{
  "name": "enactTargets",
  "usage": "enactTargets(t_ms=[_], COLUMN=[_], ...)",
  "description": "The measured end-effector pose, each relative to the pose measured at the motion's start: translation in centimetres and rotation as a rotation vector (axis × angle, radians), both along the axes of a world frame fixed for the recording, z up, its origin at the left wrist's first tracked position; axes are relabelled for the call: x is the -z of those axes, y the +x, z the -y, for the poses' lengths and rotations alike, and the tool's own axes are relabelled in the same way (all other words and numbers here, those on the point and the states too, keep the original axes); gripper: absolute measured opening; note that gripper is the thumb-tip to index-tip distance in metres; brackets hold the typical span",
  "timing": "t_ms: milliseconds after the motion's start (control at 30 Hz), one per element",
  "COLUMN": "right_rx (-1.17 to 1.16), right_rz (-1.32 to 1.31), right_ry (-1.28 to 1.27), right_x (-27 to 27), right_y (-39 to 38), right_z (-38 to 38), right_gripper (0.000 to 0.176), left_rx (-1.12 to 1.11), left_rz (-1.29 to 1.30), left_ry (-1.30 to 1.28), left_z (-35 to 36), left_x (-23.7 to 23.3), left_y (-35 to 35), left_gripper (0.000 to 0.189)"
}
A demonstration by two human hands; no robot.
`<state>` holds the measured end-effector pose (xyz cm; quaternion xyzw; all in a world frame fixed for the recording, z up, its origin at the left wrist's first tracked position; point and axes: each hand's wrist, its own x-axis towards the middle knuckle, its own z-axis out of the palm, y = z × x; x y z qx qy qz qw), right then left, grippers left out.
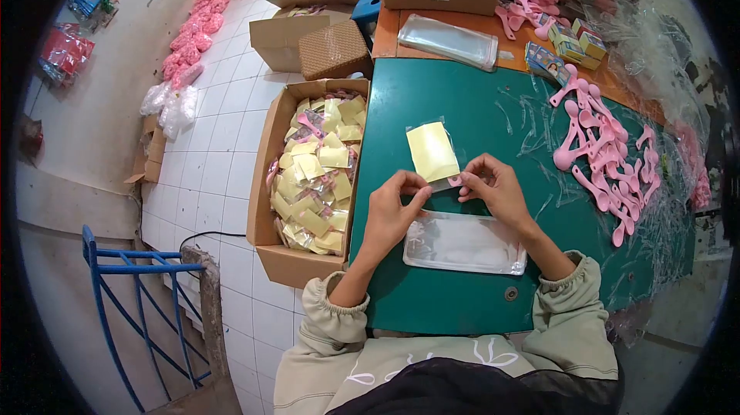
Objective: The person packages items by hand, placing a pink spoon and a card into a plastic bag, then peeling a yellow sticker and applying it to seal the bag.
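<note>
Both hands meet at the middle of the green desk (493, 99). The left hand (393, 211) and right hand (497, 190) are closed narrow, fingertips pinching the near edge of a packet (432, 151), a clear sleeve with a yellow card inside. The packet lies flat on the desk and runs from the fingers toward 12 o'clock. A bit of pink shows between the fingertips at its mouth; I cannot tell what it is.

At 6 o'clock from the hands, just beside the wrists, lies a stack of empty sleeves (465, 243). At 3 o'clock, well apart, is a loose pile of pink spoons (605, 149). At 9 o'clock, off the desk edge, an open box (264, 145) sits on the floor, filled with like yellow-card packets.

The step in hand looks like closing the packet's mouth: the filling seems done, and the fingers work the open edge. I judge the packet nearly finished, but not yet let go.

The next move calls for an even press along the whole mouth, both hands keeping the sleeve flat so the card does not skew and the flap does not crease.
</note>
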<state>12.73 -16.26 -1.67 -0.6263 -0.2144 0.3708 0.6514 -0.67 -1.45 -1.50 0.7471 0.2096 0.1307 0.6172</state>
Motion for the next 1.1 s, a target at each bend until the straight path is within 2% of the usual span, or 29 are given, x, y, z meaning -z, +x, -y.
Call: enactTargets(t_ms=[100,200,367,500,600,700,767,833,867,933,1000,1067,1100], right_rx=[0.044,0.072,0.045,0.012,-0.031,-0.077,-0.131,-0.136,-0.141,-0.118,-0.043,0.001,0.023], right_rz=[0.017,0.027,0.08,0.097,0.118,0.14,0.201,0.681,0.925,1.396,1.298,1.381,1.419], right_ry=[0.016,0.02,0.03,-0.016,-0.029,-0.076,-0.132,-0.199,-0.236,-0.517,-0.773,-0.805,-0.821], right_x=[-0.1,-0.5,0.1,-0.2,0.1,-0.2,-1.8,-3.3,-4.0,-5.1,-5.3,-4.5,-4.0], right_y=[-0.2,-0.4,-0.1,-0.3,-0.2,-0.1,0.6,2.9,4.5,8.0,11.7,14.4,15.5], right_z=[-0.3,-0.5,-0.6,-0.6,-0.5,-0.3,-0.1,1.1,2.2,5.3,9.5,12.8,14.1], right_gripper=[0.012,0.014,0.014,0.024,0.032,0.032,0.029,0.028,0.027,0.027,0.02,0.016,0.014], left_rx=[-0.067,-0.029,-0.04,0.019,0.037,0.031,0.037,0.012,-0.032,-0.131,-0.203,-0.238,-0.303], left_rz=[0.026,0.033,0.029,-0.024,0.032,0.015,0.014,-0.023,0.058,0.082,0.018,0.004,-0.1], left_ry=[-0.073,-0.107,-0.154,-0.155,-0.142,-0.028,-0.13,-0.209,-0.183,-0.092,0.028,0.802,0.929], left_z=[0.3,0.1,0.1,-0.4,-0.2,-0.3,-0.7,-1.4,-2.0,-4.2,-6.9,-9.4,-9.6], left_x=[-0.2,0.6,0.5,1.4,0.6,0.7,0.5,-1.1,-1.0,-0.9,-0.9,-0.4,-1.0], left_y=[0.1,0.1,0.0,-0.1,-0.3,-0.5,-0.9,-1.6,-2.0,-3.1,-4.2,-5.4,-5.4], left_gripper=[0.026,0.031,0.023,0.015,0.022,0.04,0.047,0.052,0.052,0.051,0.047,0.042,0.04])
